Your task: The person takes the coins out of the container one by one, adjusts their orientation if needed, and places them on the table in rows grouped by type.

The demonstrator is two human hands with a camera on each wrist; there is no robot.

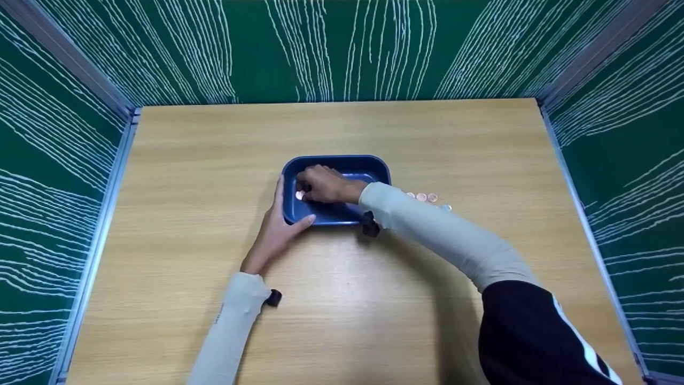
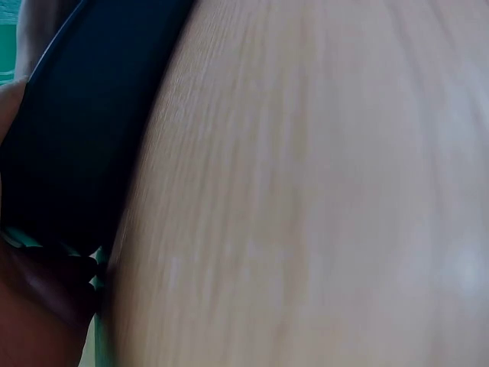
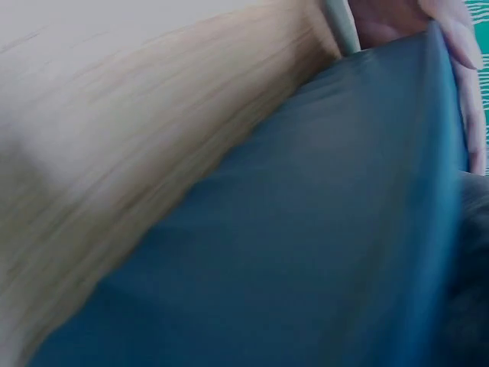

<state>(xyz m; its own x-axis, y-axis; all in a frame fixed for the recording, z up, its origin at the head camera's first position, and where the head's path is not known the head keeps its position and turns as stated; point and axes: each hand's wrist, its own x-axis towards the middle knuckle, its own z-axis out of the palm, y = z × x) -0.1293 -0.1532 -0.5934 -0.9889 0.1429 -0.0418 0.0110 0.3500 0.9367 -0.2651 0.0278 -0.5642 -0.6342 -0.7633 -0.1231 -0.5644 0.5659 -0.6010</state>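
Observation:
A deep blue rectangular tray [image 1: 342, 157] with rounded corners sits on the wooden table. My left hand [image 1: 275, 230] grips its front left corner, thumb over the front rim and fingers along the left outer wall. Inside the tray, my right hand [image 1: 326, 184] has its fingers bent downward near the left end and pinches a small, shiny round coin [image 1: 300, 195]. The tray's outer wall [image 2: 84, 99] fills the left of the left wrist view. In the right wrist view the tray wall [image 3: 306, 214] hides the right fingers.
Several coins [image 1: 421, 197] lie on the table to the right of the tray, partly hidden by the right sleeve [image 1: 438, 230]. Green panels [image 1: 256, 53] with white streaks border the wooden table [image 1: 342, 321] at the back and on both sides.

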